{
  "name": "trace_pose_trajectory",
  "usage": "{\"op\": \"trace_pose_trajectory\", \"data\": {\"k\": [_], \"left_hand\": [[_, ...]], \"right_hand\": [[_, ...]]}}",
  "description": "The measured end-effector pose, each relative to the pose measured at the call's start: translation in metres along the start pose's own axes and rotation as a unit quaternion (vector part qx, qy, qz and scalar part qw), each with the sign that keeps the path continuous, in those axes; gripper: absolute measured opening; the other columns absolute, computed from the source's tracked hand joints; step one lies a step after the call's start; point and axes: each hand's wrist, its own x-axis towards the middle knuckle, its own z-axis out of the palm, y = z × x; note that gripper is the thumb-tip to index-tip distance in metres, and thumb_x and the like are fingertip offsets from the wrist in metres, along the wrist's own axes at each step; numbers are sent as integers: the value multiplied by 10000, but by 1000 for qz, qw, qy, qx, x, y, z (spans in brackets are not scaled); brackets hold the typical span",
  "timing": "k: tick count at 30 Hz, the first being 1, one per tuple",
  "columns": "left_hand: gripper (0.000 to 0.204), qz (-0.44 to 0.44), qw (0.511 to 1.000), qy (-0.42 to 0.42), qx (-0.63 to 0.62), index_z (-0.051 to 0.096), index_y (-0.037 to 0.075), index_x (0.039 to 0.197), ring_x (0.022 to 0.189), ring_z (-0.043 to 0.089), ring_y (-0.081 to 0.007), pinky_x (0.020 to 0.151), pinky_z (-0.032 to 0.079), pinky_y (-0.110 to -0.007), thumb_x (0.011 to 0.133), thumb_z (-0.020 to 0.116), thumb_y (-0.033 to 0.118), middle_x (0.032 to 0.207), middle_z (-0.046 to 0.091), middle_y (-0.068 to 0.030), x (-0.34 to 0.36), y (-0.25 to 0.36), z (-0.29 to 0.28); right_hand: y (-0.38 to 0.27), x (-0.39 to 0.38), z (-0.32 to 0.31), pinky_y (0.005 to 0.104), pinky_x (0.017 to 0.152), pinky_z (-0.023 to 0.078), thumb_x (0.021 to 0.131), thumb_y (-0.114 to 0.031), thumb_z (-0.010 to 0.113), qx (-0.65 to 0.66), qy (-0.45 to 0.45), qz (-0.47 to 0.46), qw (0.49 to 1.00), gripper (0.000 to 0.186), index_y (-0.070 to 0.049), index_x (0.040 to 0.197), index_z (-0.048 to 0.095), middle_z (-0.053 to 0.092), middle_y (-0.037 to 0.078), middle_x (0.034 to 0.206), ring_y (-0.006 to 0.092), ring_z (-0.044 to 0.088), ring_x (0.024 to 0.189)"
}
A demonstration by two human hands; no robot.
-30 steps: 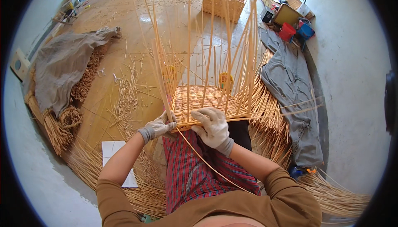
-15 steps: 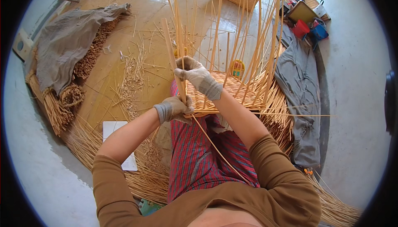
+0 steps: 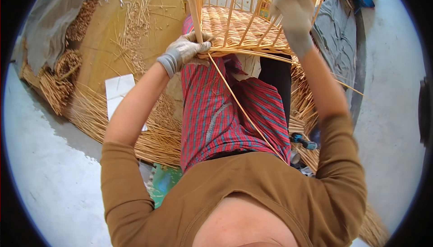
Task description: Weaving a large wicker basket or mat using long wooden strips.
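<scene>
A partly woven wicker basket (image 3: 243, 23) rests at my knees, with thin upright stakes rising from its flat base. My left hand (image 3: 188, 50), in a pale work glove, is closed on its near left corner, at the foot of a thick wooden stake (image 3: 191, 7). From that corner a loose willow rod (image 3: 239, 104) runs down across my lap. Other rods lie along the near edge, their tips sticking out to the right. My right hand (image 3: 292, 14), also gloved, is raised beside the right-hand stakes. Motion blurs its fingers, so any hold is unclear.
Bundled willow rods (image 3: 58, 84) lie at the left under a grey cloth (image 3: 54, 19). More rods (image 3: 149, 143) spread beside my left leg, near a white sheet (image 3: 118, 89). At right are a blue-and-black tool (image 3: 303, 142), rods and grey cloth (image 3: 336, 25).
My right hand has left the thick corner stake and swung to the right. The left hand stays at the basket's corner. The whole view has tipped down towards my body.
</scene>
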Motion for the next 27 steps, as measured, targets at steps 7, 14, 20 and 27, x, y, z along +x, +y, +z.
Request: {"op": "trace_pose_trajectory", "data": {"k": [7, 14, 20, 27], "left_hand": [[316, 68, 995, -67, 16, 653, 65, 1178, 1011, 656, -222, 769, 673, -407, 915, 749, 211, 1121, 624, -64, 5, -3, 5], [313, 42, 997, -66, 9, 634, 55, 1188, 1014, 659, -223, 782, 668, -434, 923, 739, 185, 1112, 641, -43, 10, -5, 5], [354, 60, 994, -85, 34, 623, 75, 1201, 1035, 659, -222, 805, 661, -430, 902, 763, 204, 1120, 644, -49, 6, -4, -2], [445, 86, 996, -31, 13, 576, 84, 1320, 993, 688, -194, 730, 670, -327, 937, 728, 253, 1146, 664, -48, 4, -16, 12]], "right_hand": [[27, -165, -60, 410, 792, 604, 1069, -347, 499, 80, 327, 208, 918, 305, -61, 1149, 569, 653, 50, 914, 236, 684, 850], [27, -173, -4, 283, 707, 555, 1063, -317, 539, 15, -53, 453, 890, 335, -20, 1140, 672, 723, 69, 1004, 151, 691, 880], [15, -165, 9, 267, 765, 552, 1010, -112, 622, 156, 107, 223, 956, 346, -48, 1335, 524, 682, 75, 1107, 151, 668, 908], [-10, -30, 53, 341, 881, 534, 951, -93, 648, -265, -32, -18, 964, 493, -179, 1421, 526, 682, 145, 1112, 243, 676, 957]]}}
